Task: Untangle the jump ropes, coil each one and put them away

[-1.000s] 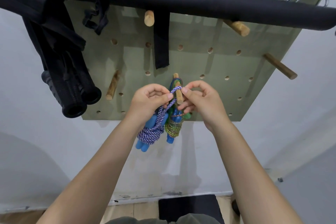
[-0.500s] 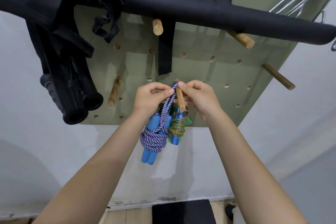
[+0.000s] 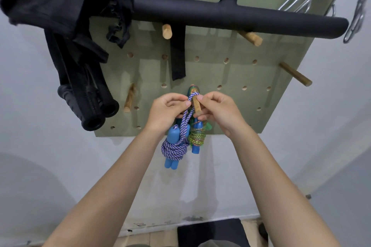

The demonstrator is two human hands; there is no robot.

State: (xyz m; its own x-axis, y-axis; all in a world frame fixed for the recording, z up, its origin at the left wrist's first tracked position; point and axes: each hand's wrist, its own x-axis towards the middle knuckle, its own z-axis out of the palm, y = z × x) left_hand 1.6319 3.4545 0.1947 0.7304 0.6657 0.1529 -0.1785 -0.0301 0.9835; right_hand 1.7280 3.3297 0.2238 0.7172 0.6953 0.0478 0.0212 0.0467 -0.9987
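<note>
Both hands up at the pegboard (image 3: 230, 94); left hand (image 3: 167, 111) pinches the purple rope (image 3: 176, 146) loop at the wooden peg (image 3: 196, 105), right hand (image 3: 217, 111) pinches the same loop from the other side; the loop sits over the peg, the coil and blue handles hang below; the green rope (image 3: 197, 138) hangs coiled just beside it on the same peg; I judge the braided cord soft, light and grippy; best held at the loop top, not the dangling handles.
</note>
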